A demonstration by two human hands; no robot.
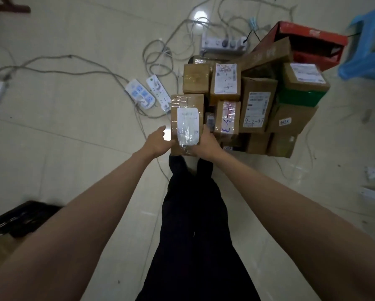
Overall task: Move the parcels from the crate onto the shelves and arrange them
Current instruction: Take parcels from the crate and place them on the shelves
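Observation:
A brown cardboard parcel (pixel 186 109) with a white label and clear tape is held in front of me, above the floor. My left hand (pixel 158 142) grips its near left corner with the index finger stretched out along the side. My right hand (pixel 205 144) holds its near right edge. Just to the right is a pile of several brown parcels (pixel 256 105), some with handwritten numbers on their labels. I cannot make out a crate under the pile. No shelves are in view.
Power strips (pixel 147 94) and tangled grey cables (pixel 160 59) lie on the tiled floor to the left and behind the pile. A red box (pixel 312 35) and a blue plastic stool (pixel 369 46) are at the top right. A black object (pixel 23 218) sits at the lower left.

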